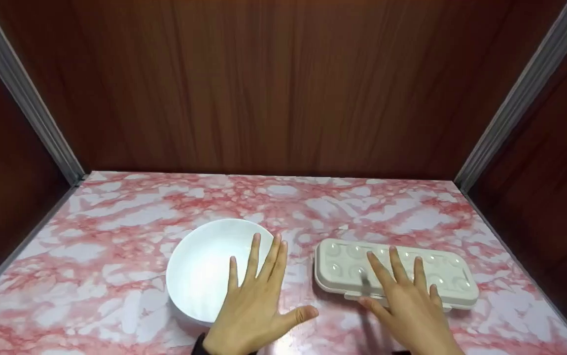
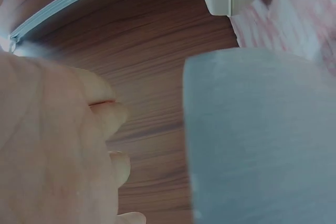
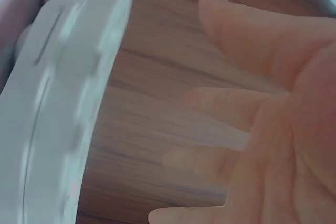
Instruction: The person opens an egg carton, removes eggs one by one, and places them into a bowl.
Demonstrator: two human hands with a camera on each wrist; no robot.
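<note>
Hands hover flat, fingers spread, holding nothing: our left hand (image 1: 256, 308) over the near rim of the white bowl (image 1: 204, 268), our right hand (image 1: 409, 305) above the closed egg carton (image 1: 347, 268) on the counter (image 1: 91, 276). Pressing carelessly could crack the carton's lid; nudging the rim could tip the bowl.

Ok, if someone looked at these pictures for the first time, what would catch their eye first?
Probably the two spread hands at the near edge: the left hand with straight fingers over the white bowl, the right hand likewise over the closed pale egg carton to the bowl's right. Next comes the pink and white marbled tabletop, boxed in by dark wood-grain walls.
</note>
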